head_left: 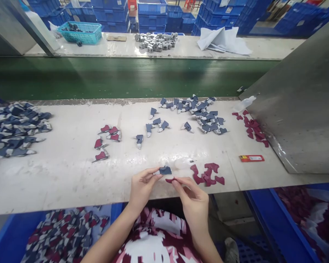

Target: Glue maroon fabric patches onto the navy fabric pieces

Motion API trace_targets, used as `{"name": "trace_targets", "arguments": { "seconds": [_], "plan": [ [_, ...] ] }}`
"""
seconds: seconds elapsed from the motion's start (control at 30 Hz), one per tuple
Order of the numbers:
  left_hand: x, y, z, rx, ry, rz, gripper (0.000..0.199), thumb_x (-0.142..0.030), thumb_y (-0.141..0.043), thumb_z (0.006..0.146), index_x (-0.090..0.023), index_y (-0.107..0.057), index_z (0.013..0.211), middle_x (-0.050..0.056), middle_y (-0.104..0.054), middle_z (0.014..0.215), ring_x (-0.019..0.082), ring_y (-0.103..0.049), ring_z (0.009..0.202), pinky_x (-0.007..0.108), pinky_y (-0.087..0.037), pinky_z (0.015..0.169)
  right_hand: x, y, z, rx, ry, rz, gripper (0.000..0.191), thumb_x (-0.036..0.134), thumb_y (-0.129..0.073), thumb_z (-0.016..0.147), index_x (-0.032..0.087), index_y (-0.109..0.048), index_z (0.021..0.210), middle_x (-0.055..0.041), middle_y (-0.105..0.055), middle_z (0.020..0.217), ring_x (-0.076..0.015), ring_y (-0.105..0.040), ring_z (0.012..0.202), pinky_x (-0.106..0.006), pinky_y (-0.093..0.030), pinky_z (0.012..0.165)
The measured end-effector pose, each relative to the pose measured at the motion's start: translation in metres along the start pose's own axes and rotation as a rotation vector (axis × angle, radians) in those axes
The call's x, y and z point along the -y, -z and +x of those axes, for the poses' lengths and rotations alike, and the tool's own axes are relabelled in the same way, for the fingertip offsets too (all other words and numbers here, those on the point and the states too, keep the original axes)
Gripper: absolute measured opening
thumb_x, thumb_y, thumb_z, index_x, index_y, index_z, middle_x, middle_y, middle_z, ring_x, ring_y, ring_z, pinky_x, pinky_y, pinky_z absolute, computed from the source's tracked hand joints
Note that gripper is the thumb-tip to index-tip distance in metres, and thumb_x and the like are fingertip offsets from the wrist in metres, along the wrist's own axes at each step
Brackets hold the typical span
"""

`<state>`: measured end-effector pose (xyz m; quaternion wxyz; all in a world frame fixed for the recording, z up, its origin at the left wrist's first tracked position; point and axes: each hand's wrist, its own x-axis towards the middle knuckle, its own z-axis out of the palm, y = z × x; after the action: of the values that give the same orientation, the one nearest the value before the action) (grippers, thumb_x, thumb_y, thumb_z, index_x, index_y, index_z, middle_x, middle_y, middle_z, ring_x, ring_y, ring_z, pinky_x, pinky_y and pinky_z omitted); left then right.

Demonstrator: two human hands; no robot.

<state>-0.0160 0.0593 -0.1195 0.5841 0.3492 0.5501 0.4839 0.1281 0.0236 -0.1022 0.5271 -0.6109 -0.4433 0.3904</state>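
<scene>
My left hand [143,186] pinches a dark blue-grey plastic part [165,170] by its left end, above the near edge of the white table. Between the thumb and fingers of my right hand [193,193] is a small dark red piece [170,180], held just below and apart from the blue-grey part. Loose dark red pieces [208,177] lie right of my right hand. A clear bottle [182,163], hard to make out, seems to lie behind my hands. Assembled parts with red faces [101,156] sit to the left.
Blue-grey parts are heaped at the left [13,128] and back right [205,113]. More red pieces [253,128] and a red-orange packet [251,158] lie near a metal panel [298,109]. A green conveyor belt [120,78] runs behind; a blue bin [5,237] sits below left.
</scene>
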Motion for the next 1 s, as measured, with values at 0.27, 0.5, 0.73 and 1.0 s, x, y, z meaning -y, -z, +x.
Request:
{"name": "trace_targets", "arguments": {
  "seconds": [0.27,0.5,0.73,1.0],
  "plan": [
    [0.0,0.001,-0.001,-0.007,0.012,-0.048,0.022,-0.024,-0.082,0.068,-0.018,-0.082,0.09,0.006,-0.081,0.087,0.026,-0.079,0.081,0.033,-0.066,0.081,-0.011,-0.026,0.008,-0.168,0.047,0.02,0.011,0.032,-0.079,0.08,0.022,-0.079,0.08,-0.003,-0.075,0.076,-0.016,-0.067,0.068,-0.026,-0.054,0.059],
    [-0.003,0.001,0.001,-0.008,0.057,-0.043,0.023,-0.025,-0.085,0.064,-0.018,-0.082,0.086,0.006,-0.081,0.089,0.027,-0.079,0.086,0.034,-0.065,0.084,-0.013,-0.029,0.007,-0.181,0.159,-0.02,0.006,0.025,-0.076,0.084,0.022,-0.077,0.079,-0.0027,-0.071,0.076,-0.0158,-0.066,0.07,-0.025,-0.051,0.055],
    [-0.009,0.0,0.001,-0.006,0.084,-0.063,0.029,-0.029,-0.091,0.058,-0.016,-0.082,0.082,0.008,-0.081,0.085,0.028,-0.079,0.082,0.033,-0.067,0.079,-0.018,-0.034,0.007,-0.256,0.309,-0.132,0.007,0.023,-0.075,0.085,0.021,-0.076,0.079,-0.0015,-0.066,0.073,-0.0128,-0.061,0.062,-0.024,-0.047,0.049],
    [-0.014,-0.001,0.0,-0.048,0.069,-0.064,0.031,-0.033,-0.093,0.057,-0.015,-0.082,0.079,0.009,-0.081,0.086,0.03,-0.079,0.083,0.037,-0.067,0.082,-0.021,-0.028,0.01,-0.192,0.213,-0.055,0.01,0.03,-0.076,0.083,0.021,-0.078,0.079,-0.0041,-0.069,0.08,-0.0165,-0.068,0.073,-0.026,-0.056,0.058]
  ]
}}
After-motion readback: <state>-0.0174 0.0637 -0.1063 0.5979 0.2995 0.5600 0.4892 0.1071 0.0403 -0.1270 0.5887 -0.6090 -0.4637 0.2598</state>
